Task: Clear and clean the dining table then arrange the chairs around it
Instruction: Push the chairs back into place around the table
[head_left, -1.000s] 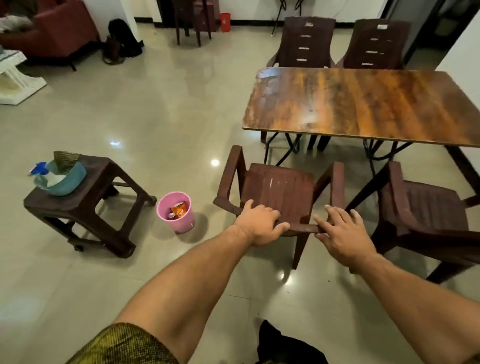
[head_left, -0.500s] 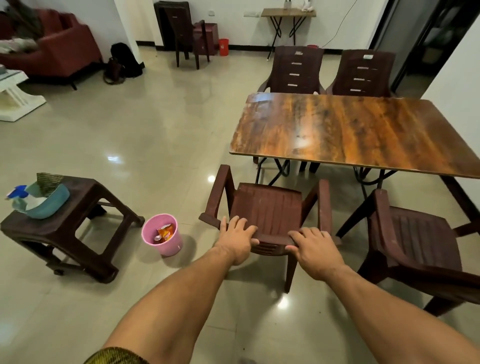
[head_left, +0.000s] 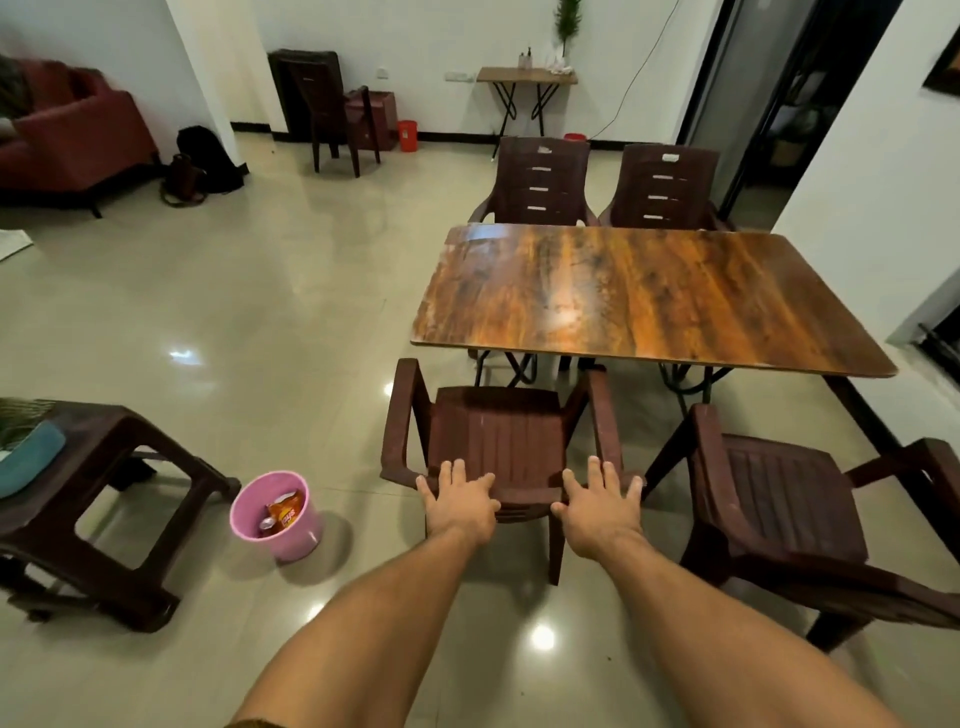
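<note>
Pressing flat, fingers spread, left hand (head_left: 460, 503) and right hand (head_left: 602, 506) grip nothing; the plastic armchair (head_left: 498, 441) could slide crooked under the dining table (head_left: 639, 296).

Dim, warm indoor light; ceiling lamps glare as white spots on the glossy floor (head_left: 218, 291); the table (head_left: 649, 291) shines; edges bend and blur.

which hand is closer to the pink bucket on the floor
Left. The left hand rests on the chair's back edge, on the side toward the pink bucket. The right hand rests on the same edge, farther from it.
</note>
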